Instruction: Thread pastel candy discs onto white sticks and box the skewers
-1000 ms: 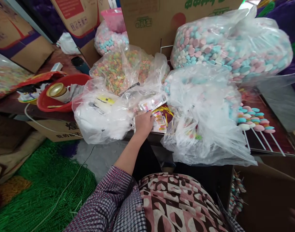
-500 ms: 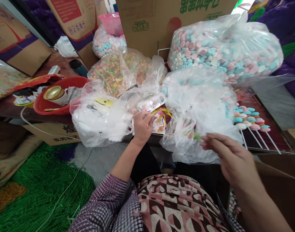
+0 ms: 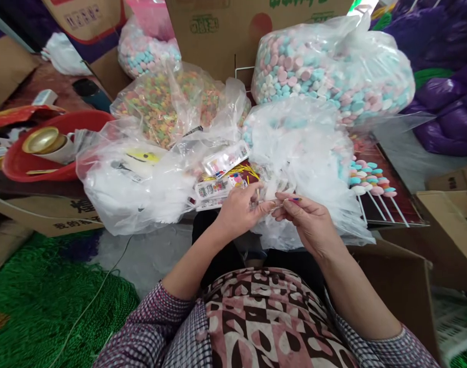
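Both my hands meet in front of the table edge. My right hand [image 3: 312, 222] pinches a small thin multicoloured piece [image 3: 296, 199] between thumb and fingers; its kind is too small to tell. My left hand [image 3: 243, 209] is closed beside it, thumb tip at the right fingertips, and what it grips is hidden. Right behind the hands lie printed picture cards [image 3: 216, 189] and yellow twist ties [image 3: 244, 171]. A heap of clear plastic bags [image 3: 306, 148] spreads behind and to the right of my right hand. Left of the cards sits a plastic bag of white items [image 3: 141, 189].
Marshmallow skewers [image 3: 371, 176] lie at the table's right end. Large bags of marshmallows [image 3: 325, 66] and of small gummy candies [image 3: 180, 102] stand behind. A red basin [image 3: 17, 163] holds a gold bowl [image 3: 44, 140] at left. Cardboard boxes [image 3: 214, 46] stand behind; green strands [image 3: 65, 296] cover the floor.
My right hand has come left and my left hand has moved right from the cards, so the two now meet. The camera view has shifted to the right.
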`<state>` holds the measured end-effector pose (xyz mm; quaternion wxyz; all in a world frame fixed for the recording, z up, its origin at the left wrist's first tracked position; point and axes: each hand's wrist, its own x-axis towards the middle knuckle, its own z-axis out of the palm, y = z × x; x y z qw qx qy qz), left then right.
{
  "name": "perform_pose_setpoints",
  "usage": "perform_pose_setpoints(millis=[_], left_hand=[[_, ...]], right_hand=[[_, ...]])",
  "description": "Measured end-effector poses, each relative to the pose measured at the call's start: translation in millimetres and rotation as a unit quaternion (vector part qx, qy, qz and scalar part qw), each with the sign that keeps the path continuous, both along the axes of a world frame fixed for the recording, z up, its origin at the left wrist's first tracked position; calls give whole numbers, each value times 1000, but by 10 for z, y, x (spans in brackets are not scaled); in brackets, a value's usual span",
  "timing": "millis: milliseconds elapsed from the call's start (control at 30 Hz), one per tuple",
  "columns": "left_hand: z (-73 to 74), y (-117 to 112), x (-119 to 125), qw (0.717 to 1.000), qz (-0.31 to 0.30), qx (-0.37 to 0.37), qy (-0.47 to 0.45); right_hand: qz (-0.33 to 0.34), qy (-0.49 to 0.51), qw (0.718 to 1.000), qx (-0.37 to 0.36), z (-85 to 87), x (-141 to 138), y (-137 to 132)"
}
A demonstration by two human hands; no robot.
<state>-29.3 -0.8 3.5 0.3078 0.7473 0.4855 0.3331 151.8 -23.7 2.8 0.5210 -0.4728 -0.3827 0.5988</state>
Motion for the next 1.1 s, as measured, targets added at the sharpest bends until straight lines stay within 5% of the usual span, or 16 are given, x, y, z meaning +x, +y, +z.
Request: perform_pose_setpoints(millis=[100,200,400,633,900,1100], left_hand=[[58,29,-8,988,-37,-130,-75],[39,11,22,971,-16,-176,-164],[-63,-30,72,967,14,-169,-189],[-5,-65,116,976,9,-144,-162],[-209,-110,191,938,33,-211,-272],[-222,-135,233,947,25,-192,-255]], right_hand=[[-22,-14,999,19,25,75,-5],[-44,-30,998,29,-20,107,1],[-114,-75,990,34,-161,89,-31],[-78,-41,995,37,-140,107,6],[-93,-140,984,49,-287,99,-95],[-103,-57,993,26,-284,93,-67]])
